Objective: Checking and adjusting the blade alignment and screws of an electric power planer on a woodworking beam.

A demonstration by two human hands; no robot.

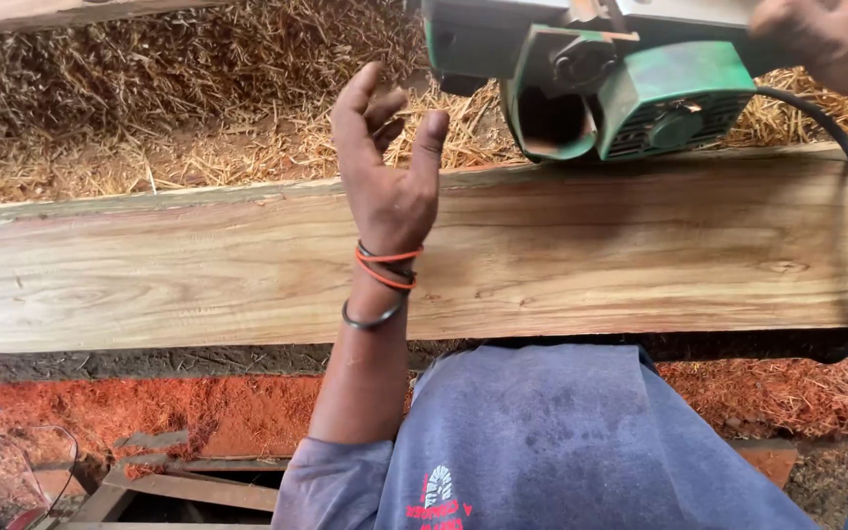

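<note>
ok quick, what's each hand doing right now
Left hand: open, empty, raised over the plank.
Right hand: on the green planer; grip cannot be told.

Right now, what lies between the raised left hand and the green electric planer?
In the head view, only a bare stretch of the wooden plank's far edge separates the left hand from the green planer, with straw-coloured shavings behind it.

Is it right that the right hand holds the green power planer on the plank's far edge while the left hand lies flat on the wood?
Not quite. In the head view the left hand is raised above the plank, fingers curled and open, not lying flat on it. The rest holds: the right hand grips the green power planer at the plank's far edge.
</note>
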